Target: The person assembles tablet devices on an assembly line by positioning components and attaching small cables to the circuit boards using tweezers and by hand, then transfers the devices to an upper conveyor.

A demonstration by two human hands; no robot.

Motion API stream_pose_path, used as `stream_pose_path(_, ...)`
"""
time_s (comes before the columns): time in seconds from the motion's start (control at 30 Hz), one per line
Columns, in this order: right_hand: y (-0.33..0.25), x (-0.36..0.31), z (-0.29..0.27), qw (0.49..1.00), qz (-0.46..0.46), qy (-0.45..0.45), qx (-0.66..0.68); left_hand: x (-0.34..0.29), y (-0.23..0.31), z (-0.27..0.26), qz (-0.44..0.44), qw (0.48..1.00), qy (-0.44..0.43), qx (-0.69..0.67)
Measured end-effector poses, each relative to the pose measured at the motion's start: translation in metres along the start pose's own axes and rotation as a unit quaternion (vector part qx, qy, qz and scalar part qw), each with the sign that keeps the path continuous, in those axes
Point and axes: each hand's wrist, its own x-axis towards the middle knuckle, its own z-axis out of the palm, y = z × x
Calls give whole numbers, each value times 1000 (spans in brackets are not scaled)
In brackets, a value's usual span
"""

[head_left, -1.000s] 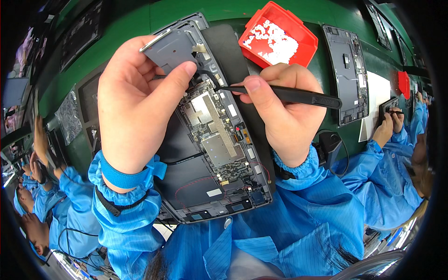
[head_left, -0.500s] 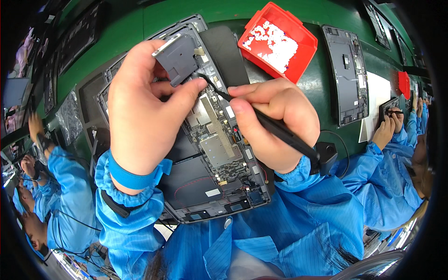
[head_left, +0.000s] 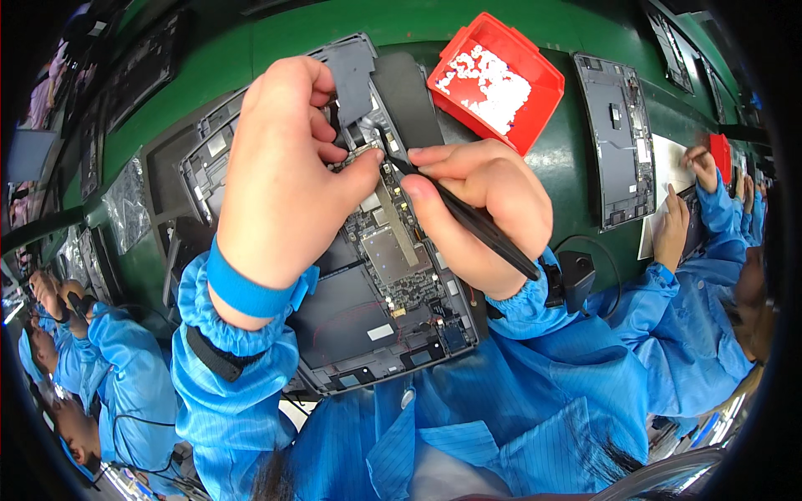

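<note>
An opened tablet-like device (head_left: 338,321) lies before me, its circuit board (head_left: 393,259) bare. At its far end, a flat grey panel (head_left: 349,79) sits over the frame, with a flex cable just below it. The fingers of my left hand (head_left: 288,179) curl along the panel's left edge, partly hidden, while the thumb presses near the top of the board. Black tweezers (head_left: 476,221) are pinched in my right hand (head_left: 493,196). Their tips reach the board's upper edge, close to my left thumb.
A red bin (head_left: 547,92) of small white pieces stands beyond my right hand. Another opened device (head_left: 618,138) lies farther right, and a black pad (head_left: 407,100) beside the far end of mine. A clear plastic bag (head_left: 125,209) lies left. Co-workers in blue sit on both sides.
The grey panel has tipped away from me and lies flatter against the device's far end. My left hand moved slightly right, its thumb now on the board. The tweezers stay close by.
</note>
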Motion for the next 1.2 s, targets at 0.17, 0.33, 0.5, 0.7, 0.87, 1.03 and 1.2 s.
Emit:
stream_pose_path(0.17,4,0,2,1000,-6,12,15,0,-3,6,31,998,24,55)
stream_pose_path(0.33,2,1,2,989,115,57,71,-13,1,-19,86,990,111,-9)
stream_pose_path(0.5,-15,-20,-38,974,218,34,54,-86,-43,-57,-36,984,175,25)
stream_pose_path(0.7,-50,-73,-33,964,231,-94,96,-153,-49,-6,-80,989,121,-13)
stream_pose_path(0.87,-55,-70,-51,948,244,-88,183,-148,-43,4,-26,982,134,-132)
stream_pose_path(1.03,-58,-25,-72,923,278,-33,262,-121,-7,-21,-56,893,182,-407)
stream_pose_path(1.2,-51,33,-52,806,314,-7,502,-48,-10,-47,-9,834,152,-530)
